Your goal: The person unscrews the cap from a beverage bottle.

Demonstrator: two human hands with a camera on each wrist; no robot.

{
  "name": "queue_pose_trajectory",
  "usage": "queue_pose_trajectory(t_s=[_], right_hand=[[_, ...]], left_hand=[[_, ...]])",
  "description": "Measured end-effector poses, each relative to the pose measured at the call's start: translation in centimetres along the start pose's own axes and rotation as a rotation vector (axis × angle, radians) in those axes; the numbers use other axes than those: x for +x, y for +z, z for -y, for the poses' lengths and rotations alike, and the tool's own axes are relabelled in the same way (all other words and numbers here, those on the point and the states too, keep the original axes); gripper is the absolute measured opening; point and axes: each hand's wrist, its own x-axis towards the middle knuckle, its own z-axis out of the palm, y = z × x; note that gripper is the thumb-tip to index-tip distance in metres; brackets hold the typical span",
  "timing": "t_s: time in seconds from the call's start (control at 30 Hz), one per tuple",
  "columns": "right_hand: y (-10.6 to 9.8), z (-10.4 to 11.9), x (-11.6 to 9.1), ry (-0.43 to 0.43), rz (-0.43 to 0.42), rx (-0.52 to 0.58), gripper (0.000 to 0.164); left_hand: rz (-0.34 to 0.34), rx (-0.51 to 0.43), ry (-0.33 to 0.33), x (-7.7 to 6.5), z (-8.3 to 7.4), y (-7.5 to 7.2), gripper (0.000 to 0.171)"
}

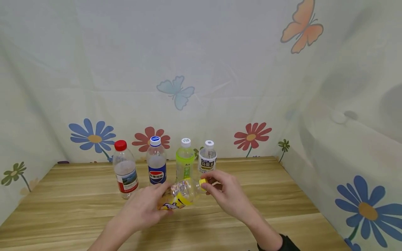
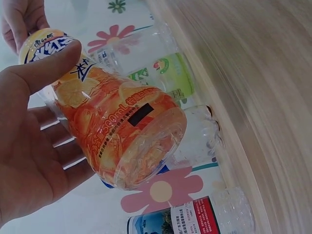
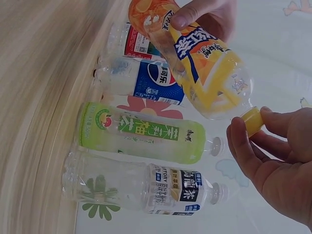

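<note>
In the head view a clear plastic bottle [image 1: 185, 192] with an orange and yellow label lies tilted on its side between my two hands, above the table. My left hand [image 1: 146, 205] grips its body, thumb over the label and fingers underneath. Its yellow cap [image 3: 252, 121] is pinched between thumb and fingers of my right hand [image 1: 226, 195], and the cap sits at the bottle's neck. The bottle's base [image 2: 151, 151] points toward the left wrist camera. The bottle looks empty of drink.
Behind the hands stand a red-capped bottle [image 1: 127, 176], a blue-labelled cola bottle [image 1: 157, 164], a green-labelled bottle [image 1: 184, 160] and a white-capped oolong tea bottle [image 1: 207, 158], upright in a row on the wooden table [image 1: 78, 209]. A flower-printed cloth [image 1: 125, 62] hangs beyond the table's back edge.
</note>
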Motion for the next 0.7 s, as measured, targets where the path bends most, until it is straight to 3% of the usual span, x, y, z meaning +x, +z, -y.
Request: queue_pose_trajectory(t_s=[0.7], right_hand=[[-0.1,-0.03,-0.02,-0.036,0.046,-0.038,0.024]], left_hand=[[0.005,-0.02,-0.005,-0.18,0.39,-0.07,0.065]])
